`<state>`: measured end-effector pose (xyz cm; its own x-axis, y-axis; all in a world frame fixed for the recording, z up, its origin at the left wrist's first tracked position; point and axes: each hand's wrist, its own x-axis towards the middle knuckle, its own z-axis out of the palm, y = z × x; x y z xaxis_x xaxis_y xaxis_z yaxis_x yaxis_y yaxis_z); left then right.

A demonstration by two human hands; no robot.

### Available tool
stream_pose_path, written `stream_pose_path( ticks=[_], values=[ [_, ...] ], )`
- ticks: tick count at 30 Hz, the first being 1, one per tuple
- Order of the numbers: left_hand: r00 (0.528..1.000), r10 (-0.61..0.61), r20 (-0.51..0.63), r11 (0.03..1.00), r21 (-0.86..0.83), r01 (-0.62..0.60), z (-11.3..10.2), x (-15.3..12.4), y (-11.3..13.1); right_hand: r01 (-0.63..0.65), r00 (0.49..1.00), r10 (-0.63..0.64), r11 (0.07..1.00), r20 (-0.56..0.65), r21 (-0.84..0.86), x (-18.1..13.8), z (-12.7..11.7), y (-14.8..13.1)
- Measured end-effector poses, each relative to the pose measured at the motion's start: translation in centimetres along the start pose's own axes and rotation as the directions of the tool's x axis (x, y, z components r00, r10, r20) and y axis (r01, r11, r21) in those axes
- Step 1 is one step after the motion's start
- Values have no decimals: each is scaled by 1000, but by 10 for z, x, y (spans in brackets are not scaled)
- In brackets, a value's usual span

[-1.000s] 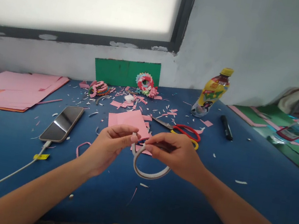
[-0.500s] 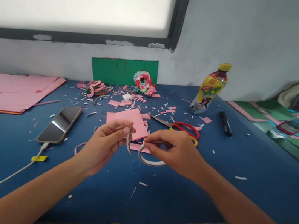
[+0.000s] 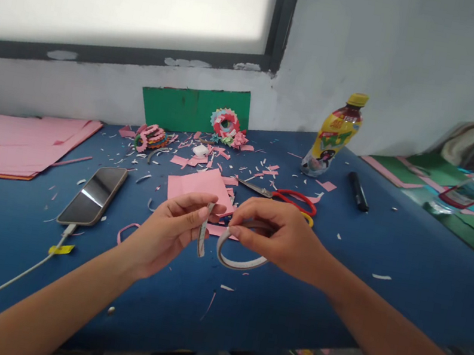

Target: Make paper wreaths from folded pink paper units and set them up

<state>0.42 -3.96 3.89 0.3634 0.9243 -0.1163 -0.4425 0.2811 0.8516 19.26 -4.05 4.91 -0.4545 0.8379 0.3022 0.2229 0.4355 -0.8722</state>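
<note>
Between thumb and fingers, my left hand [image 3: 173, 230] pinches a short narrow strip of tape [image 3: 202, 238] that hangs downward. My right hand [image 3: 275, 232] grips a thin white tape roll [image 3: 241, 263], its ring partly covered by my fingers. A small gap separates the strip from the roll. Behind both hands lies a pink paper square [image 3: 199, 184], partly hidden by my left fingers. Scissors with red and yellow handles [image 3: 294, 199] rest just beyond my right hand, blades pointing left.
A phone [image 3: 92, 196] with a white cable lies at left, below stacked pink sheets [image 3: 25, 142]. Paper rosettes [image 3: 225, 127] stand by a green board [image 3: 176, 107] among scraps. A yellow-capped bottle [image 3: 335, 136] and black marker [image 3: 358, 192] are at right.
The tape strip in my left hand has turned and now shows its flat face. The roll is tilted a little more toward me, showing more of its ring.
</note>
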Motion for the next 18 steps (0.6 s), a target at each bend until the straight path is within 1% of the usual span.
stream_pose_path(
  ticks=[4, 8, 11, 13, 15, 18],
  values=[
    [998, 11, -58, 997, 73, -7, 1, -1, -2, 12, 999, -12, 1000, -35, 1, -1, 1, 0],
    [991, 119, -62, 971, 214, -103, 4, -2, -3, 42, 994, -44, 999, -100, -22, 0, 4, 2],
    [977, 208, -50, 937, 296, -184, 5, -3, -4, 122, 978, -135, 988, -161, -91, 0, 7, 3],
    [962, 271, -20, 900, 360, -246, 5, -3, -5, 197, 957, -218, 972, -191, -126, 0, 8, 4],
    [938, 347, 18, 838, 442, -319, 4, -5, -5, 277, 932, -303, 949, -201, -148, -1, 10, 4],
    [897, 438, 61, 741, 541, -398, 4, -7, -6, 374, 894, -408, 906, -183, -197, -2, 11, 5]
  ],
)
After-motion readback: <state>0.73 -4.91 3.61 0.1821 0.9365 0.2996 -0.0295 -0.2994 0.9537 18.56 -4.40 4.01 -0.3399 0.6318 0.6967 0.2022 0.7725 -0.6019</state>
